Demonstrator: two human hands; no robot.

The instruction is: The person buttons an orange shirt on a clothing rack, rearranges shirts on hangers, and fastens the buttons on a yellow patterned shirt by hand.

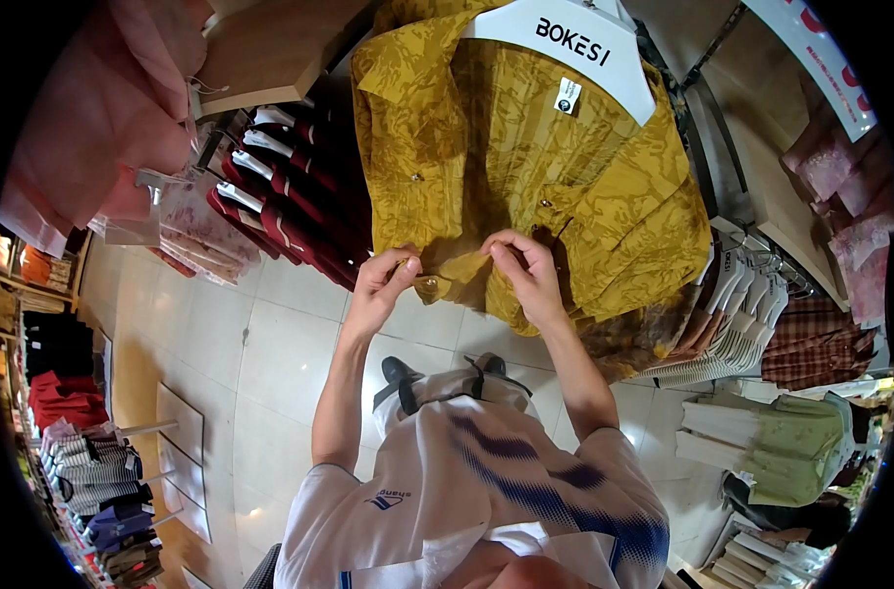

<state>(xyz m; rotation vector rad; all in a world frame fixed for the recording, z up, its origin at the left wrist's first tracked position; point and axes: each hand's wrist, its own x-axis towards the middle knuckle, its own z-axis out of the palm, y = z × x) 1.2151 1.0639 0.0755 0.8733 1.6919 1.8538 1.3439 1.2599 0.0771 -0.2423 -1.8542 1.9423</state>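
A mustard-yellow patterned shirt (604,187) hangs unbuttoned on a white hanger (574,44) marked BOKESI, its front panels spread apart. Near its lower front, my left hand (383,278) pinches the edge of the cloth between thumb and fingers. My right hand (528,272) pinches another bit of the same shirt a short way to the right. Between the two hands a strip of yellow cloth is stretched, with a shiny button (430,284) close to my left fingers. A white label (567,95) shows inside the collar.
Dark red garments (299,201) on white hangers hang at the left. To the right are striped shirts (712,355), a plaid shirt (818,339) and a light green garment (800,442). Pink clothing (103,108) hangs at upper left. The floor (280,363) is pale tile.
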